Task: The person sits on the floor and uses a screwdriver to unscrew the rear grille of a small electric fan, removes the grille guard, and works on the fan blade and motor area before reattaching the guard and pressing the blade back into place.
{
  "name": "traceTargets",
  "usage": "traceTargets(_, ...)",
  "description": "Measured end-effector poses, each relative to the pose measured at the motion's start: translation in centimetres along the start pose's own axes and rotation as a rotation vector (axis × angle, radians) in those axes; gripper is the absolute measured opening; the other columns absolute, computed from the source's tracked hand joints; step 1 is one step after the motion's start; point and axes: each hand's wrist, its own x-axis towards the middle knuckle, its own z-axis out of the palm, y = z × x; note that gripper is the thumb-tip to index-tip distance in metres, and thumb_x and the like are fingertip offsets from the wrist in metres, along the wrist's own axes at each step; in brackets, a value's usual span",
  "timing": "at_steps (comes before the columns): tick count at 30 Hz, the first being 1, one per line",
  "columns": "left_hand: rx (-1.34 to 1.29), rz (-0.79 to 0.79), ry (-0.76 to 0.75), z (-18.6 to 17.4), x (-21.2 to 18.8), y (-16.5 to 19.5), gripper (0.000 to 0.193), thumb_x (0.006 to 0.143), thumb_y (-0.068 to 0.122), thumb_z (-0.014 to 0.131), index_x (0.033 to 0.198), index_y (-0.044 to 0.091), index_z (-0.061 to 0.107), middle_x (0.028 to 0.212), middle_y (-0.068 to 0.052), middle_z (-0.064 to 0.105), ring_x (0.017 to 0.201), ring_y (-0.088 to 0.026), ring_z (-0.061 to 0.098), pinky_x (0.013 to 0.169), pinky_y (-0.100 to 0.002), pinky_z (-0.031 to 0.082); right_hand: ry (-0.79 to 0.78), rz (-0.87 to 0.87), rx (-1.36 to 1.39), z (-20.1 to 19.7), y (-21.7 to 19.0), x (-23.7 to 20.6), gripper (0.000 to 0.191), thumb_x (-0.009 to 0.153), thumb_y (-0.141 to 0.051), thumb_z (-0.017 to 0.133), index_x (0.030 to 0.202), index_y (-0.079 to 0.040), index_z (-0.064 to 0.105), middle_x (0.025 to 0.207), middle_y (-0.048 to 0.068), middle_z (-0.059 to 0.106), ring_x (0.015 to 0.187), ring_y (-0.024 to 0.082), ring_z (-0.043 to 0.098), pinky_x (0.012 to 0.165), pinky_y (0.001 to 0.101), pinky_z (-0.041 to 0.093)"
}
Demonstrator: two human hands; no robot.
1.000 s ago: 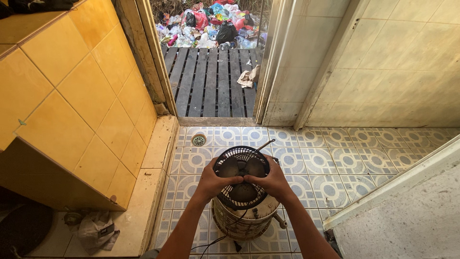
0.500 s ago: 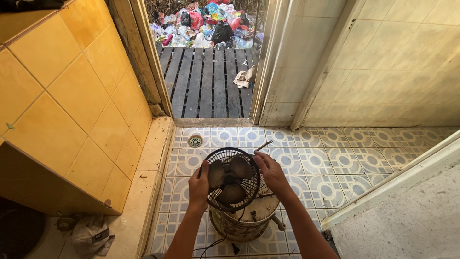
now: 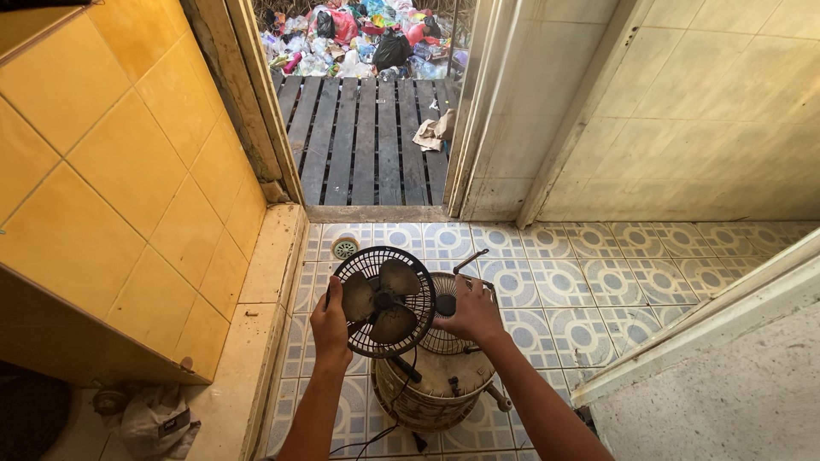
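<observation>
A small black fan stands on a dirty round bucket point(image 3: 431, 397) on the patterned tile floor. My left hand point(image 3: 329, 323) grips the left rim of the black front grille point(image 3: 384, 300), which is tilted away from the fan; blades show through it. My right hand point(image 3: 470, 314) holds the rear grille and motor part point(image 3: 444, 306) just to the right of it. A black cord point(image 3: 376, 435) hangs down by the bucket.
A yellow tiled wall point(image 3: 111, 188) and raised ledge run along the left. A floor drain point(image 3: 344, 248) lies ahead. The open doorway leads to a wooden slat deck point(image 3: 367, 137) with a rubbish pile point(image 3: 359, 30) beyond. A pale slab point(image 3: 726, 384) sits at right.
The front grille has come away from the fan and moved left in my left hand. My right hand has stayed on the rear part.
</observation>
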Motion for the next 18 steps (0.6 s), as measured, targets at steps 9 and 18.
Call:
traceTargets(9, -0.003, -0.021, 0.023, -0.2, -0.1, 0.2, 0.063, 0.095, 0.056, 0.059, 0.119, -0.002, 0.068, 0.108, -0.008, 0.071, 0.096, -0.016, 0.068, 0.084, -0.032, 0.057, -0.225, 0.116, -0.126, 0.2, -2.0, 0.5, 0.162, 0.051, -0.083, 0.086, 0.166, -0.016, -0.005, 0.166, 0.036, -0.001, 0.153, 0.056, 0.013, 0.116, 0.064, 0.036)
traceTargets(18, 0.037, -0.022, 0.044, 0.3, 0.2, -0.2, 0.063, 0.096, 0.058, 0.059, 0.116, -0.001, 0.069, 0.106, -0.009, 0.07, 0.095, -0.016, 0.067, 0.084, -0.032, 0.057, -0.191, 0.141, -0.122, 0.8, -2.6, 0.0, 0.168, 0.048, -0.085, 0.088, 0.165, -0.02, -0.012, 0.164, 0.038, -0.004, 0.15, 0.061, 0.012, 0.113, 0.0673, 0.035)
